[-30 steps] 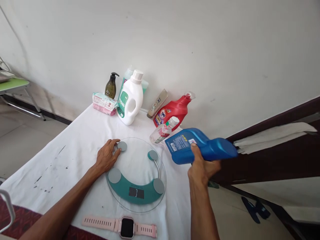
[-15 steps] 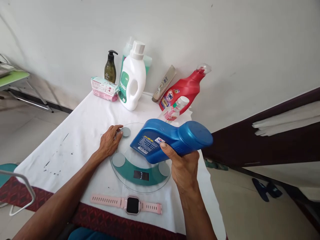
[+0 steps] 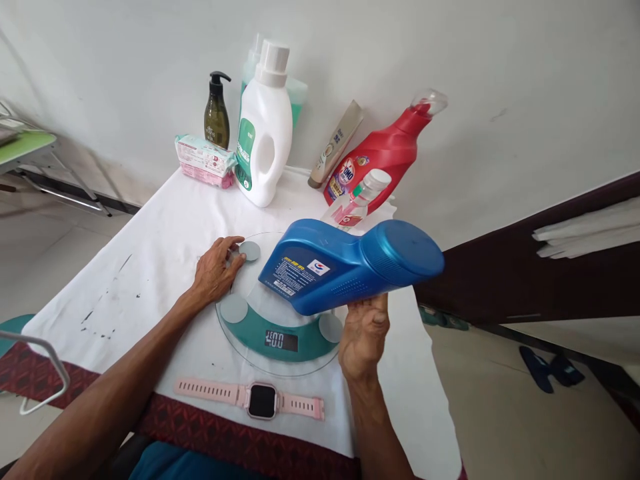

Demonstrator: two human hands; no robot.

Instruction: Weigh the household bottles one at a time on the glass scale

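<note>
A blue plastic bottle point(image 3: 330, 267) with a broad round cap is held tilted above the glass scale point(image 3: 280, 363). My right hand point(image 3: 367, 330) supports it from below, its fingers partly hidden behind the bottle. The bottle's lower end hangs over the scale; whether it touches the glass I cannot tell. My left hand point(image 3: 217, 267) rests at the scale's upper left edge beside a round grey pad point(image 3: 249, 251), thumb and fingers apart. Digits resembling 0.0 show on the scale's display point(image 3: 281, 340). A pink-strapped smartwatch point(image 3: 263, 401) lies in front of the scale.
Along the wall stand a dark pump bottle point(image 3: 217, 117), a wipes pack point(image 3: 205, 160), a white detergent jug point(image 3: 267, 127), a beige tube point(image 3: 336, 143), a leaning red OMO bottle point(image 3: 385, 153) and a clear bottle point(image 3: 357, 200). White cloth point(image 3: 130, 313) covers the table. Slippers point(image 3: 550, 370) lie on the floor.
My right thumb has left the bottle's label side, and the hand now sits beneath the bottle. The scale's display has changed to digits. The view has shifted slightly.
</note>
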